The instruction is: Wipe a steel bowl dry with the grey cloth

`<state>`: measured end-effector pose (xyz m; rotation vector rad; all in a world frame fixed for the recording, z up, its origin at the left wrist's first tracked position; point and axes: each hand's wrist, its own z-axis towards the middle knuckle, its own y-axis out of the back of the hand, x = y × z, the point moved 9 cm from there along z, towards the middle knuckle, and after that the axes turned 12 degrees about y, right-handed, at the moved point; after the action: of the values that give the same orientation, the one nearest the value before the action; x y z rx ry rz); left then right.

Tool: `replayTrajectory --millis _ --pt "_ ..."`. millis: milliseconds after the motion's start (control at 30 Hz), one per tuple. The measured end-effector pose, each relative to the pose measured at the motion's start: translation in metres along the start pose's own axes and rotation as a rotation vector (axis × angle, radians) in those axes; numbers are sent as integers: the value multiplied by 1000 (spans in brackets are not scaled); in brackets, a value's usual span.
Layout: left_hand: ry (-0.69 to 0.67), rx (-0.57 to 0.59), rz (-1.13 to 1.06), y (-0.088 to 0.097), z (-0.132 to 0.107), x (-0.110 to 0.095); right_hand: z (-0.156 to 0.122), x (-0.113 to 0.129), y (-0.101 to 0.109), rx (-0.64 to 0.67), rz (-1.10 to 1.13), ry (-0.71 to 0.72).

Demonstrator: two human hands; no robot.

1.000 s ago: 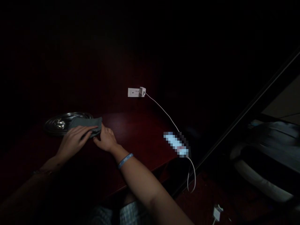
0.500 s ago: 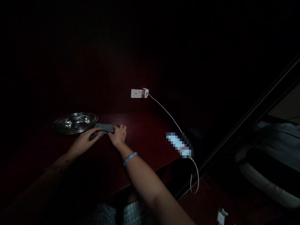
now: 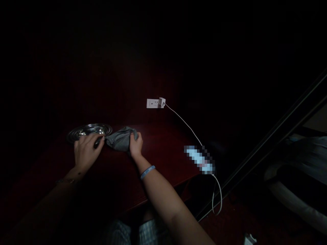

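Observation:
A grey cloth (image 3: pixel 121 139) with a fine pattern is stretched between my two hands, just above the dark red table (image 3: pixel 163 160). My right hand (image 3: pixel 136 143) is closed around its right end, with a bit of cloth sticking up past the fingers. At the other end, my left hand (image 3: pixel 88 148) pinches a gathered corner between thumb and fingertips. Behind the left hand, a shiny round steel dish (image 3: pixel 104 128) lies on the table, its near part hidden by that hand. It looks like several rims stacked together.
On the wall, a white socket (image 3: pixel 152 103) carries a charger plug (image 3: pixel 161 101). A white cable (image 3: pixel 184 121) runs from it to a pixelated, lit device (image 3: pixel 199 159) near the table's right edge. A dark sloping frame and a pale curved object (image 3: pixel 286 197) stand at right.
The cloth, earlier low and bunched on the table between my hands, is now lifted and pulled out. My left hand has moved left, in front of the dish; the view has shifted slightly.

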<state>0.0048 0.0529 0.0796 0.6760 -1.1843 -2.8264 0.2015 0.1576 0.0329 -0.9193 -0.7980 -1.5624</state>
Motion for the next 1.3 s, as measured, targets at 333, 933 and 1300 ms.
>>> replayTrajectory --millis 333,933,1300 --pt "112 107 53 -16 4 33 6 -46 -4 -142 399 -238" --pt "126 140 -6 -19 8 38 4 -50 -3 -195 468 -290" --pt "136 86 -157 -16 10 29 6 -52 0 -188 530 -296"
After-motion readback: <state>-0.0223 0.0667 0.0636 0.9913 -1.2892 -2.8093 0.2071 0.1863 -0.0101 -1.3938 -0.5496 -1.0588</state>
